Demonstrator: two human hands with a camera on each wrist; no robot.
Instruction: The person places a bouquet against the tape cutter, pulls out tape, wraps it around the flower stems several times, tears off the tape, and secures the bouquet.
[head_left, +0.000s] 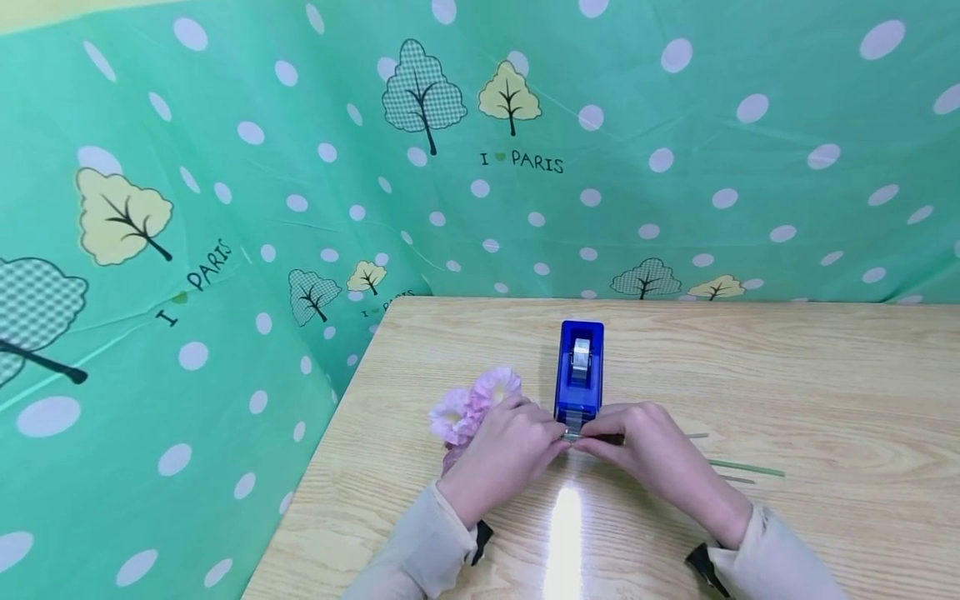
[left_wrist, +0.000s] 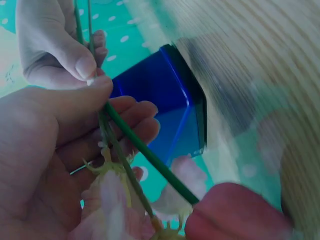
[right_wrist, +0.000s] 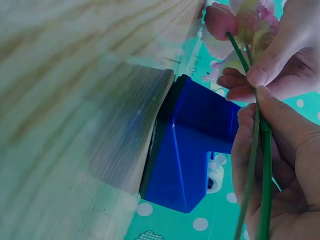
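Note:
Pink flowers (head_left: pixel 453 415) with thin green stems (head_left: pixel 746 467) lie across both hands, blooms to the left and stem ends to the right. My left hand (head_left: pixel 506 450) pinches the stems just below the blooms, between thumb and fingers. Close beside it, my right hand (head_left: pixel 656 446) pinches the same stems, the fingertips of both hands nearly meeting. A closed reddish-pink bud (left_wrist: pixel 235 212) on a thicker stem shows in the left wrist view. Right behind the fingertips stands a blue tape dispenser (head_left: pixel 579 396). Whether a tape piece is between the fingers is hard to see.
A roll of clear tape (head_left: pixel 581 357) sits inside the dispenser. The wooden table (head_left: pixel 825 375) extends to the right, and a green dotted cloth (head_left: pixel 675 167) hangs behind it and along the left side.

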